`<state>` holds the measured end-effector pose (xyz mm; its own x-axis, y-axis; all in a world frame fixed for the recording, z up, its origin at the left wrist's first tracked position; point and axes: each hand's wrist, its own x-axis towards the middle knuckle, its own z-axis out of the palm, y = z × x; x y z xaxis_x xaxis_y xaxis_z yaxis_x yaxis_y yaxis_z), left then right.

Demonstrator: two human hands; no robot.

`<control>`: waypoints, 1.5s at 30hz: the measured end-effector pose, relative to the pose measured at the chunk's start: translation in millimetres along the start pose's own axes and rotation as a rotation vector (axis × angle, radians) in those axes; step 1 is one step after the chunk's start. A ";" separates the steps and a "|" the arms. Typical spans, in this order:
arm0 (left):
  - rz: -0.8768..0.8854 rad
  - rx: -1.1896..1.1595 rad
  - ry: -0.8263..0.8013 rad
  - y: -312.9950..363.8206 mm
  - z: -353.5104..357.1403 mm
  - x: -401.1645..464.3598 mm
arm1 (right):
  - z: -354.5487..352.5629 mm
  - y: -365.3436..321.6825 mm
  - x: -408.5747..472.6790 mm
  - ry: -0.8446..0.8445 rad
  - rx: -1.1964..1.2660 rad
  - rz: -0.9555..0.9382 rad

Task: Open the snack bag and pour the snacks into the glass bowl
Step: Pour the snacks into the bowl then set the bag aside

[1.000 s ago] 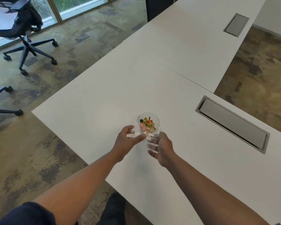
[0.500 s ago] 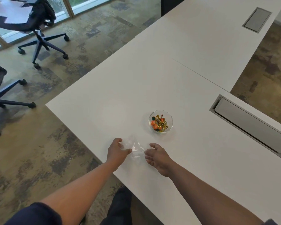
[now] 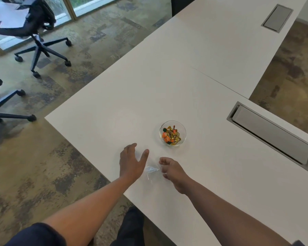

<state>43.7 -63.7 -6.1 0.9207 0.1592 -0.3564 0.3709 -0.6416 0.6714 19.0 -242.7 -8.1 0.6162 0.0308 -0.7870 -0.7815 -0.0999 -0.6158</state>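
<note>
The small glass bowl (image 3: 172, 133) stands on the white table (image 3: 149, 96) and holds orange, gold and green wrapped snacks. Nearer to me the clear plastic snack bag (image 3: 151, 172) lies crumpled on the table and looks empty. My left hand (image 3: 132, 162) hovers just left of the bag with its fingers spread, holding nothing. To the right of the bag is my right hand (image 3: 173, 172); its curled fingers pinch the bag's right edge. Both hands are nearer to me than the bowl.
A grey cable hatch (image 3: 272, 134) is set into the table at the right, and a second hatch (image 3: 277, 18) lies far back. Two office chairs (image 3: 34, 32) stand on the carpet at the left. The table's near-left edge runs close to my left hand.
Both hands drew back from the bowl with the bag and brought it down to the table. My left hand has let go of the bag and spread open.
</note>
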 end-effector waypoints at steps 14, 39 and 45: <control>-0.025 -0.664 -0.119 82.9 61.8 75.0 | -57.1 -51.3 44.0 0.495 0.488 -0.362; 0.073 -0.991 -0.246 151.4 93.7 29.8 | -85.2 -60.9 -8.0 0.480 0.886 -0.487; 0.158 -0.883 -0.460 207.4 135.3 -37.4 | -154.4 -29.1 -73.1 0.626 0.897 -0.531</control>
<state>69.8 -304.3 58.6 0.8998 -0.3040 -0.3129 0.3779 0.1847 0.9072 11.8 -395.6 73.1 0.6270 -0.6512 -0.4276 -0.0548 0.5106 -0.8581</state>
